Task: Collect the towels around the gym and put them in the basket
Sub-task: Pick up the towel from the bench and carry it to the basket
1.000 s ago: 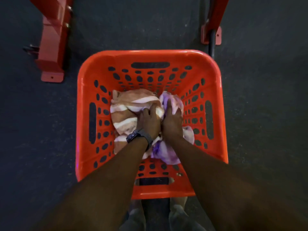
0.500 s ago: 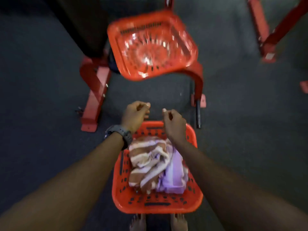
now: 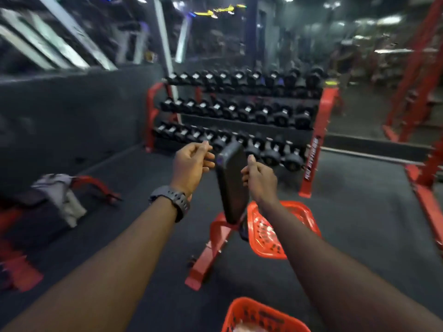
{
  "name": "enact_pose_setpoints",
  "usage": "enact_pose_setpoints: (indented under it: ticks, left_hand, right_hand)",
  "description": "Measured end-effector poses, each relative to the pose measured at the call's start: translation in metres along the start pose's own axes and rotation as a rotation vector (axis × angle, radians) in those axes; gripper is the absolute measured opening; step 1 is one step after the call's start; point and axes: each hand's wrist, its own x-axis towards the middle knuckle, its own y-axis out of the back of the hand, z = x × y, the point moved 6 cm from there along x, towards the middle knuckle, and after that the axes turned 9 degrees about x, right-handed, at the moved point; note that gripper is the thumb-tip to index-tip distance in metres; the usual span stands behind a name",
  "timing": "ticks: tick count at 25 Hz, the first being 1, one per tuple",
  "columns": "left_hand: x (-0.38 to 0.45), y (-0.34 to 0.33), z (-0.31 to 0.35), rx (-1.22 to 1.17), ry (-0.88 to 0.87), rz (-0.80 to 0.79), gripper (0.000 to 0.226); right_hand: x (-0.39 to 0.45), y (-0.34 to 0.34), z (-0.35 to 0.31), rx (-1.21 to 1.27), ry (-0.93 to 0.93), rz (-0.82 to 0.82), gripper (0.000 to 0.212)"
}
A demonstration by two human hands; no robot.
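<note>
Bench ahead, open floor to my left
A red-framed bench (image 3: 230, 188) and dumbbell rack (image 3: 239, 116) block straight ahead; dark floor (image 3: 134, 173) leads toward the grey towel (image 3: 62, 197).

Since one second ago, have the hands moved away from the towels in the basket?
Yes. The left hand and right hand were pressing the towels down; now both are raised, empty, well above the basket at the bottom edge.

Two bare forearms with no sleeves, chunky dark grey plastic digital wristwatch (image 3: 173, 200) with a ridged strap buckled round the left wrist, left hand (image 3: 190, 165) without rings or gloves, right hand (image 3: 260, 179) likewise bare, right wrist unadorned
</note>
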Motion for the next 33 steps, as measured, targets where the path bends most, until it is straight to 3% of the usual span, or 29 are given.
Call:
enact_pose_setpoints:
  ticks: [7, 14, 21, 33]
  left_hand:
    - [-0.083, 0.226, 0.09, 0.176, -0.056, 0.549, 0.034]
    - [-0.22, 0.364, 0.087, 0.154, 0.085, 0.872, 0.049]
    - [-0.27, 0.392, 0.063, 0.204, 0.174, 0.899, 0.063]
    - [-0.209, 0.443, 0.008, 0.106, 0.157, 0.87, 0.057]
  right_hand:
    - [-0.058, -0.118, -0.12, 0.102, 0.131, -0.359, 0.051]
    - [-0.187, -0.227, -0.129, 0.095, 0.102, -0.664, 0.051]
    - [-0.25, -0.266, -0.108, 0.054, 0.034, -0.74, 0.053]
    - [-0.252, -0.356, -0.079, 0.031, 0.018, -0.734, 0.054]
